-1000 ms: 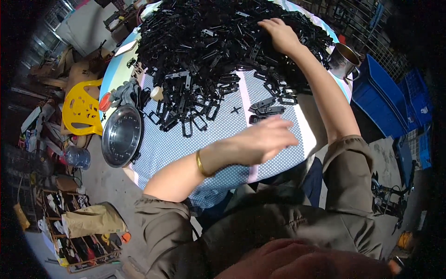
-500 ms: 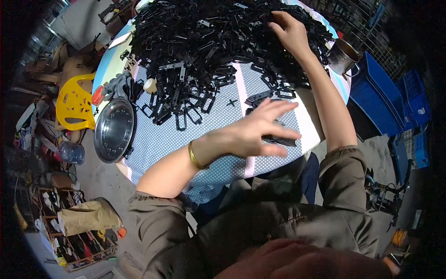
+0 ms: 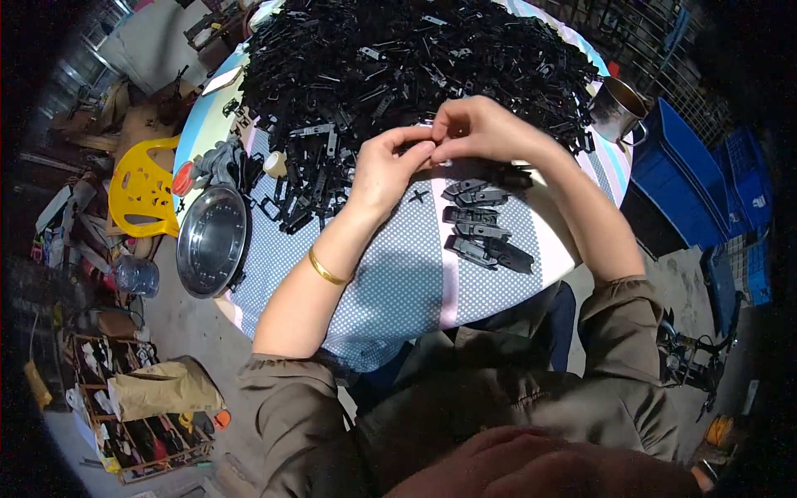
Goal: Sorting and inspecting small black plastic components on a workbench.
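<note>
My left hand (image 3: 380,170), with a gold bangle on its wrist, and my right hand (image 3: 491,133) meet fingertip to fingertip over the table's middle. Both are pinched closed; whatever sits between the fingers is too small or hidden to make out. Just beyond them spreads a big heap of black plastic parts (image 3: 374,62). Several longer black clip-like pieces (image 3: 477,222) lie in a loose row below my right hand. On the dotted cloth (image 3: 398,266) beneath the hands is a small black cross-shaped mark or piece (image 3: 418,197).
At the table's left edge rest a steel bowl (image 3: 184,253), grey gloves (image 3: 220,162) and a small round cream-coloured item (image 3: 275,163). A metal mug (image 3: 613,116) stands at the right edge. A yellow plastic chair (image 3: 141,187) is left, blue crates (image 3: 685,178) right.
My right hand has come back from the heap toward the middle. My left hand, spread over the clip-like pieces before, has moved up and left to meet it, uncovering those pieces.
</note>
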`<state>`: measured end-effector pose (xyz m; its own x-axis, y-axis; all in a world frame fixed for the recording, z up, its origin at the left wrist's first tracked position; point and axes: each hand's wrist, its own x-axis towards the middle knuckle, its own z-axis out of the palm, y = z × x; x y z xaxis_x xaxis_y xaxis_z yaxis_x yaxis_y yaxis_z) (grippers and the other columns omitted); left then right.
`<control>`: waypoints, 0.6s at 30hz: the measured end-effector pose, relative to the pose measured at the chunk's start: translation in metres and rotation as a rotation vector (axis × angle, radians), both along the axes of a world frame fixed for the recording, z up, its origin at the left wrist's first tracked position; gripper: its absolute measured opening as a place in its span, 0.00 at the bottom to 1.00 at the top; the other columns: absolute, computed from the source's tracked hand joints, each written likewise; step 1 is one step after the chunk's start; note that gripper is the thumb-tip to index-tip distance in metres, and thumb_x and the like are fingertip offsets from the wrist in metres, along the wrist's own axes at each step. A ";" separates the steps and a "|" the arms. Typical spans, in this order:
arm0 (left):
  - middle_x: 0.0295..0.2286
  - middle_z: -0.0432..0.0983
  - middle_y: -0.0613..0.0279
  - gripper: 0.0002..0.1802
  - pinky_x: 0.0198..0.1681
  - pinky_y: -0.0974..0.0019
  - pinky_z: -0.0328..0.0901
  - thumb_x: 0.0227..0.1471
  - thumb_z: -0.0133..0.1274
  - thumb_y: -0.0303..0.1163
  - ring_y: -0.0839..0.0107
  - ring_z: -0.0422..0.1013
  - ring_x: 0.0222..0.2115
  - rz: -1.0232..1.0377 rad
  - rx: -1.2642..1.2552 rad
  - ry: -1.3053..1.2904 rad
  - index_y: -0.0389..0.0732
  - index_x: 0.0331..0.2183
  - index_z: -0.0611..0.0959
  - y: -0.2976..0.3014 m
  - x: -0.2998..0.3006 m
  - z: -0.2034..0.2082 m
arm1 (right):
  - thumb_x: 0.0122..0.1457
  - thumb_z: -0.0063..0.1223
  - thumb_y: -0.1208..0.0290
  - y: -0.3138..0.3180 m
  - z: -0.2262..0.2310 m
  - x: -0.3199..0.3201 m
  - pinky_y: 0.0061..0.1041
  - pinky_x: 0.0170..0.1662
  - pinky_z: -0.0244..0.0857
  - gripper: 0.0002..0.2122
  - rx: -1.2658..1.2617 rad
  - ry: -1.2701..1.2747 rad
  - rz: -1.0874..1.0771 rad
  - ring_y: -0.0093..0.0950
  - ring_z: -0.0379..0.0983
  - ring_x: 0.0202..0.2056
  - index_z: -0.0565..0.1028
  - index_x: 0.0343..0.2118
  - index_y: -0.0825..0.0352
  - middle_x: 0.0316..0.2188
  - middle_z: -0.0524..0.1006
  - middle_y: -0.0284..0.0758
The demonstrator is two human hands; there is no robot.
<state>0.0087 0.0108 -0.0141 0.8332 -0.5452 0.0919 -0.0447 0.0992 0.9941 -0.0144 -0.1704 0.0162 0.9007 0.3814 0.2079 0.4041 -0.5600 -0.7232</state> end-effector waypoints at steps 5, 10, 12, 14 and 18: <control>0.32 0.72 0.58 0.18 0.32 0.76 0.68 0.45 0.52 0.24 0.75 0.71 0.27 0.017 0.024 0.090 0.29 0.41 0.71 -0.008 -0.008 -0.006 | 0.49 0.54 0.68 -0.060 0.007 0.057 0.22 0.32 0.65 0.09 -0.253 -0.303 -0.496 0.22 0.72 0.26 0.75 0.30 0.68 0.22 0.76 0.34; 0.32 0.72 0.57 0.18 0.35 0.76 0.66 0.42 0.51 0.19 0.74 0.70 0.29 -0.039 0.037 0.146 0.29 0.40 0.72 -0.011 -0.005 -0.023 | 0.47 0.50 0.69 -0.123 -0.011 0.117 0.36 0.39 0.65 0.11 -0.452 -0.521 -0.848 0.40 0.71 0.35 0.75 0.35 0.60 0.30 0.75 0.42; 0.29 0.73 0.59 0.16 0.34 0.77 0.65 0.42 0.51 0.18 0.76 0.70 0.29 -0.036 0.056 0.171 0.31 0.38 0.74 -0.009 -0.004 -0.025 | 0.47 0.51 0.70 -0.120 -0.008 0.131 0.35 0.40 0.65 0.13 -0.478 -0.528 -0.833 0.40 0.71 0.36 0.74 0.38 0.61 0.32 0.75 0.42; 0.29 0.73 0.59 0.16 0.34 0.77 0.65 0.42 0.51 0.18 0.76 0.70 0.29 -0.019 0.053 0.146 0.31 0.38 0.74 -0.008 -0.004 -0.028 | 0.48 0.51 0.70 -0.105 -0.006 0.145 0.35 0.42 0.63 0.17 -0.501 -0.538 -0.782 0.41 0.69 0.39 0.70 0.43 0.59 0.36 0.74 0.43; 0.29 0.72 0.58 0.15 0.32 0.75 0.67 0.43 0.51 0.19 0.75 0.70 0.26 -0.002 0.022 0.143 0.30 0.38 0.72 -0.015 -0.008 -0.028 | 0.49 0.48 0.69 -0.106 -0.027 0.183 0.37 0.40 0.65 0.14 -0.682 -0.784 -0.813 0.41 0.70 0.37 0.71 0.41 0.61 0.33 0.74 0.44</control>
